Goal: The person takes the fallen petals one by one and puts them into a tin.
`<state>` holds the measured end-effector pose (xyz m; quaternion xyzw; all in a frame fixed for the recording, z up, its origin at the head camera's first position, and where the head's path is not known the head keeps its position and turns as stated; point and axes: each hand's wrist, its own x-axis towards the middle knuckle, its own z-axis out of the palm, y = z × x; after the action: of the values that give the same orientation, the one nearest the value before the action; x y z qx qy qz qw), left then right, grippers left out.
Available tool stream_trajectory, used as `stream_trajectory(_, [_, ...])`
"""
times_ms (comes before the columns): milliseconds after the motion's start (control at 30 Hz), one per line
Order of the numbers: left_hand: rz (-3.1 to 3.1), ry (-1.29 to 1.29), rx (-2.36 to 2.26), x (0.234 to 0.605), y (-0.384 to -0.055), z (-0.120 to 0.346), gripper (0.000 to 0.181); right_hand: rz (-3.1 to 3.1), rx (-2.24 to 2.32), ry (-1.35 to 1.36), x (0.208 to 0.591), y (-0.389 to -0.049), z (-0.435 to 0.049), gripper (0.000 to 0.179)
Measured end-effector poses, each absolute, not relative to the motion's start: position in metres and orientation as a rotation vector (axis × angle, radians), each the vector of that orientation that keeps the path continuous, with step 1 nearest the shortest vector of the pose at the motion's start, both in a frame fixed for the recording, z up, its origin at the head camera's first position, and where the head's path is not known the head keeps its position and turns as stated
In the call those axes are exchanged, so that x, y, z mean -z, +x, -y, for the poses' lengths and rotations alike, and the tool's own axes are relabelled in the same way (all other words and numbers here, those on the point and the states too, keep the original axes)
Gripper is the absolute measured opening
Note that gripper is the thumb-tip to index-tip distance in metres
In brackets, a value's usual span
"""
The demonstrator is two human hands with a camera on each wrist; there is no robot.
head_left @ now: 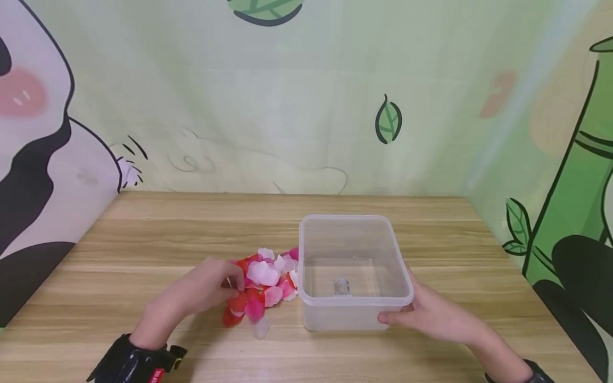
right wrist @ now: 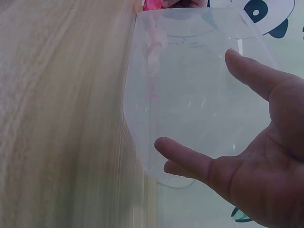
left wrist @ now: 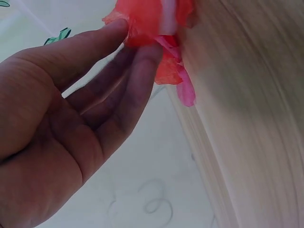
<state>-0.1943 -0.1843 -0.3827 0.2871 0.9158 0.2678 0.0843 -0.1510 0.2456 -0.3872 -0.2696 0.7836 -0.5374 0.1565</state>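
Note:
A pile of artificial petals (head_left: 263,274) in red, pink and white lies in the middle of the table. At its left side my left hand (head_left: 206,287) pinches a red petal (left wrist: 137,23) between thumb and fingertips. Right beside the pile stands a clear plastic container (head_left: 354,314), upright with its top uncovered. My right hand (head_left: 431,314) rests on the container's near right corner, thumb on the front wall and the other fingers partly hidden behind the side. In the right wrist view, that hand's thumb and fingers are spread apart against the translucent wall.
A small greyish, shiny patch (head_left: 342,287) shows at the container's bottom; I cannot tell what it is. The wooden table (head_left: 191,223) ends at a printed cloth backdrop (head_left: 287,133) with panda and leaf drawings, which also runs along both sides.

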Motion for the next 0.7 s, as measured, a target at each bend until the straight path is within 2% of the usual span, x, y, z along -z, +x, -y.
stream_trajectory(700, [-2.834,0.879,-0.885,0.367,-0.192,0.179,0.018,-2.216,1.549,-0.716,0.385,-0.148,-0.243,0.110])
